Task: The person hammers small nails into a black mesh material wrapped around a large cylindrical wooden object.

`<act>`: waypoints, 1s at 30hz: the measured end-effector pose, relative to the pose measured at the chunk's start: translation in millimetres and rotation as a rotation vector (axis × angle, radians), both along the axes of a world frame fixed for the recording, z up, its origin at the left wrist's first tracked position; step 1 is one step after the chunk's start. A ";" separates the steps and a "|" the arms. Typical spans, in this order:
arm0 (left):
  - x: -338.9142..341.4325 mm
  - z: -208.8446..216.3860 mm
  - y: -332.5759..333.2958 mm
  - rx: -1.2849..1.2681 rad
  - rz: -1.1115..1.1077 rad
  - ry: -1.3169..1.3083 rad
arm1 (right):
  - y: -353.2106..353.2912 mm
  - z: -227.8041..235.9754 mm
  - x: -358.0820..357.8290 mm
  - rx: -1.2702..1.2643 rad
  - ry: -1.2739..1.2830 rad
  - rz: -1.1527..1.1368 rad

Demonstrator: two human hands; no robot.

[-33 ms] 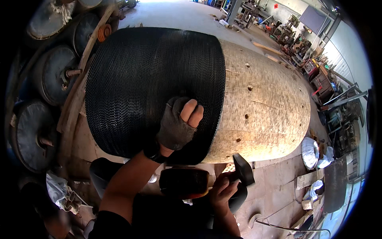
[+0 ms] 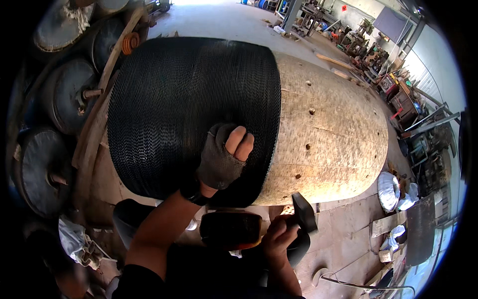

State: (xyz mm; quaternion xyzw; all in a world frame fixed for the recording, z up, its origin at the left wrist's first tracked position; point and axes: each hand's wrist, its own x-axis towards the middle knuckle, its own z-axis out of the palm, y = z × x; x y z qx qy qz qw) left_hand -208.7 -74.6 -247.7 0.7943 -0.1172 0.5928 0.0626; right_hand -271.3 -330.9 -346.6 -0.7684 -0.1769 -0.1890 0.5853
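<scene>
Black wrapping (image 2: 194, 84) covers the left of the drum (image 2: 338, 129), whose right is bare. The left hand (image 2: 224, 157) curls over the wrapping, hold unclear; the right hand (image 2: 279, 236) grips a hammer (image 2: 304, 214) beside the drum.

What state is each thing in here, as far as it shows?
Left hand: gloved, fingers curled, against the black covering; anything inside is hidden.
Right hand: bare, closed on the hammer.
Hammer: held, head raised off the drum.
Drum: on its side, partly covered, bare part pierced by holes.
Black covering: around the drum's left part.
Wristband: worn on left wrist.
</scene>
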 end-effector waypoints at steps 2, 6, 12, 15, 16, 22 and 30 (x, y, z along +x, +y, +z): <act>-2.3 1.2 -1.0 -0.013 -0.001 0.003 | 12.1 3.0 21.4 -0.531 0.084 -0.169; -3.6 6.7 -2.2 -0.006 -0.014 0.018 | -2.5 11.4 2.9 -0.185 0.235 -0.038; -3.0 9.2 2.0 0.029 0.025 0.004 | 6.4 3.2 21.1 -0.539 0.208 -0.178; -0.6 6.1 3.9 0.020 -0.008 -0.024 | 3.2 -17.4 11.8 -0.345 0.127 -0.135; 0.1 7.4 2.9 0.023 -0.006 -0.033 | -1.7 -18.9 3.4 -0.340 0.136 -0.125; -4.4 15.1 0.4 0.035 0.067 0.018 | -8.0 1.9 -11.1 -0.265 0.024 -0.068; -1.5 16.7 -1.2 0.046 0.096 -0.007 | -25.1 -7.0 -25.7 -0.230 0.116 -0.089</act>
